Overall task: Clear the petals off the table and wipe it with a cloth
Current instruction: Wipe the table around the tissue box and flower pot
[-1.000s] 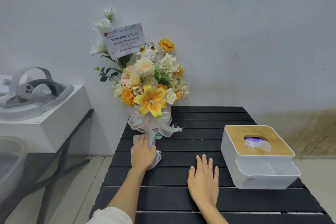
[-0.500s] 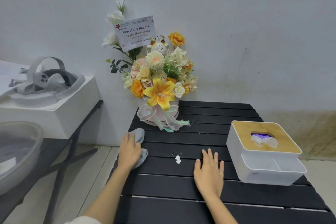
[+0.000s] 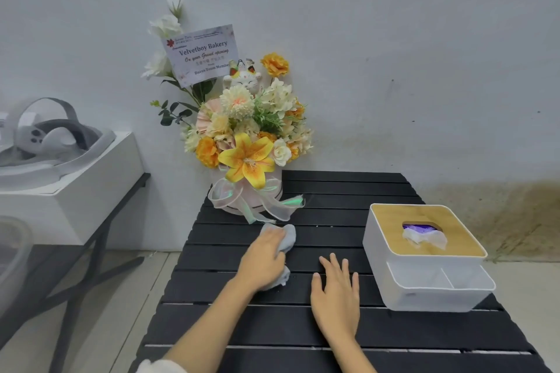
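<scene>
My left hand [image 3: 263,254], pressing the pale cloth [image 3: 286,240], has swept right over the white petal scrap; none shows now. Right hand [image 3: 336,297] rests flat on the table [image 3: 303,330], fingers straight.

Left hand [image 3: 263,257] hides most of the cloth [image 3: 286,241].

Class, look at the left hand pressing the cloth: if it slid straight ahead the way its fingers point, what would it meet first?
Probably the ribbon bow on the flower box; the left hand on the cloth points up and slightly right toward it, though depth is hard to judge.
</scene>
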Available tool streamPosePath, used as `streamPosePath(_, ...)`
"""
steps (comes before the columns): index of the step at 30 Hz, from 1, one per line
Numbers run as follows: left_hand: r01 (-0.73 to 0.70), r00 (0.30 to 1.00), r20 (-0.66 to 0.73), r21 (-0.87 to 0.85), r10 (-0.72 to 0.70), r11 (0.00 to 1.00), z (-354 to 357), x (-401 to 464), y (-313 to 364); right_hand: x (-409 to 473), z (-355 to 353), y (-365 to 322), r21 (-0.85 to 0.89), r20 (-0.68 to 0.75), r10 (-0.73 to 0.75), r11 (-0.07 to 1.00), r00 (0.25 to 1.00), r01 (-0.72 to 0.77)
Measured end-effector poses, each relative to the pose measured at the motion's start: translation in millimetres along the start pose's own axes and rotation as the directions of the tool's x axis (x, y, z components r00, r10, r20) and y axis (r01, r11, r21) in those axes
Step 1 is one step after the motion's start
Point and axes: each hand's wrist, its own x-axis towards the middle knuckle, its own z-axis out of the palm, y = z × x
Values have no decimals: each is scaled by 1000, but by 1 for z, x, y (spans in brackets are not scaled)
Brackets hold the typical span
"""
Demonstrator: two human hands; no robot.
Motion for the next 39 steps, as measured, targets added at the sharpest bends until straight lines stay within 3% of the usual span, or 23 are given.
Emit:
streamPosePath(4, 123, 988, -85, -96, -131, 988, -9, 30, -13, 9, -25, 13, 241, 1, 100, 966, 995, -97)
streamPosePath(7, 126, 992, 41, -76, -123, 989, 0, 59, 7, 18, -33, 24, 212, -44, 96, 974, 994, -84)
streamPosePath(11, -10, 973, 228, -99, 32, 995, 11, 73, 33, 18, -24, 32, 200, -59, 40, 979, 997, -28)
streamPosePath(14, -185, 877, 414, -176, 243, 967, 15, 53, 36, 20, -26, 34, 318, -106, 82, 947, 991, -45)
streamPosePath(16, -198, 828, 478, -242, 295, 950, 6, 44, 35, 20, -25, 34, 346, -120, 89, 937, 989, -43)
streamPosePath(19, -129, 939, 281, -251, 200, 959, -13, 66, 21, 19, -26, 36, 396, -124, 100, 917, 987, -43)
streamPosePath(22, -57, 985, 161, -78, 69, 995, -10, 104, 7, 20, -25, 35, 404, -113, 117, 913, 987, -63)
streamPosePath(25, -20, 987, 163, 24, 16, 1000, 18, 132, 27, 26, -23, 35, 406, -97, 141, 909, 985, -90)
streamPosePath(29, -182, 954, 231, -60, 191, 981, 43, 130, 62, 31, -21, 35, 429, -115, 154, 899, 981, -91)
streamPosePath(32, -225, 902, 335, -175, 272, 959, 39, 92, 70, 25, -26, 34, 492, -122, 165, 867, 979, -85)
streamPosePath(36, -150, 854, 443, -292, 273, 944, 19, 29, 79, 9, -35, 33, 601, -125, 192, 795, 973, -80)
streamPosePath(39, -24, 904, 391, -359, 174, 933, -18, 2, 79, -8, -43, 32, 612, -109, 181, 787, 977, -77)
